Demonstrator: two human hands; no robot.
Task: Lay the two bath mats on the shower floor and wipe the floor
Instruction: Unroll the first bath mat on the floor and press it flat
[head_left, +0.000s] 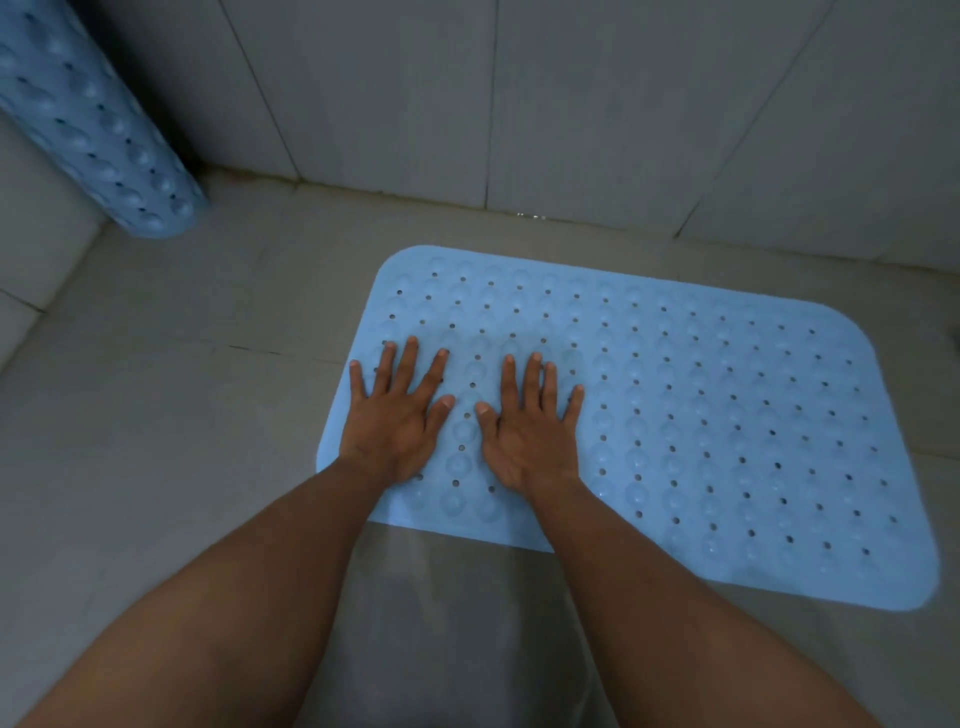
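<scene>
A light blue bath mat (701, 415) with rows of holes and bumps lies flat on the tiled shower floor (171, 426), close to the back wall. Both palms press down on its left part. My left hand (397, 415) rests near the mat's left edge with fingers spread. My right hand (530, 431) lies flat beside it, fingers apart. Neither hand holds anything. A second blue mat (98, 124) stands rolled up in the far left corner, leaning against the wall.
Grey tiled walls (571, 104) close the space at the back and on the left. A wet darker patch of floor (441, 623) lies between my forearms, in front of the mat. Bare tiles extend left of the flat mat.
</scene>
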